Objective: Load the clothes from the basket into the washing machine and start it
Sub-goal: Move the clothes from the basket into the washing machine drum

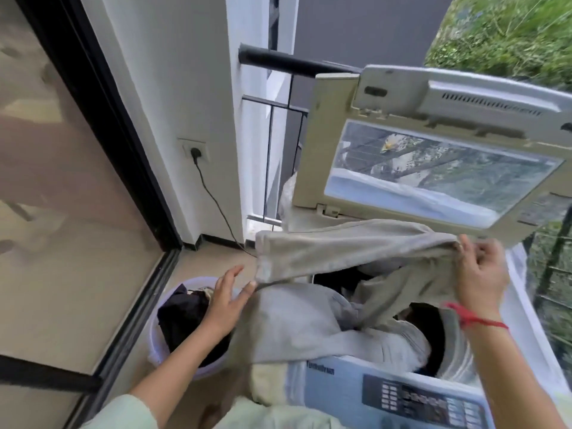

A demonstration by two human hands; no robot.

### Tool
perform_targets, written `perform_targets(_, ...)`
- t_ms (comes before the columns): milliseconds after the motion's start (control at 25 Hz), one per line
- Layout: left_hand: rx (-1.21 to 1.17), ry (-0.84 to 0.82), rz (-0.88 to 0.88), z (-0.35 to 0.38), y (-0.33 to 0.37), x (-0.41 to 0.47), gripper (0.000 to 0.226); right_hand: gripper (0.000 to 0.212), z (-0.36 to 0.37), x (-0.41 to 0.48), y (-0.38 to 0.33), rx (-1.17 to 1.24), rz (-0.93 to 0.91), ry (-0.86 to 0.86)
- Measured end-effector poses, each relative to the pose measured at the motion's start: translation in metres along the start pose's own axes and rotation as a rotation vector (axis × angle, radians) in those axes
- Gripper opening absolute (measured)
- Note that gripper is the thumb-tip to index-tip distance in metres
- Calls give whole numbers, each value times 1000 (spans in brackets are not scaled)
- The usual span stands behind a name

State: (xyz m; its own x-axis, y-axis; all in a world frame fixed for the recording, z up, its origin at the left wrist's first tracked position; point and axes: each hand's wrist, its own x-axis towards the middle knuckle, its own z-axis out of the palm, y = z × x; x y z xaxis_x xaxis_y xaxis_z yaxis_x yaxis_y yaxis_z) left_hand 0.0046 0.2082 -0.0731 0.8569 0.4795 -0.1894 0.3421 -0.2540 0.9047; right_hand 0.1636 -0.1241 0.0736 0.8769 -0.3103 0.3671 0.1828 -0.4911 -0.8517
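Head view: control panel [424, 400] of the washing machine [322, 385] is nearest, untouched. Grey sweatshirt [294, 323] drapes over the tub's left rim, half in. Left hand [227, 305], fingers straight and apart, hovers above the basket [153, 351] on the floor at left, with dark clothes [182, 314] inside. Right hand [483, 274] pinches the beige trousers [340, 249] aloft over the tub, likely to drop them in. Lid [433, 168] stands open, far side.

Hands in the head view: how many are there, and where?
2. The left hand is spread open above the basket of dark clothes; the right hand pinches the beige garment over the open washing machine. None seems hidden.
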Motion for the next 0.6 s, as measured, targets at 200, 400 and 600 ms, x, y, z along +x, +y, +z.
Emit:
perform_targets(200, -62, -2, -83, 33, -7, -10, 59, 13, -64, 21, 42, -233, -182, 36)
perform_targets(400, -273, -154, -279, 24, -51, -16, 71, 60, 11, -38, 81, -982, -85, -1333)
perform_targets(600, -31, -218, -314, -3, -63, -22, 28, 39, 92, -65, 19, -832, -464, -1149)
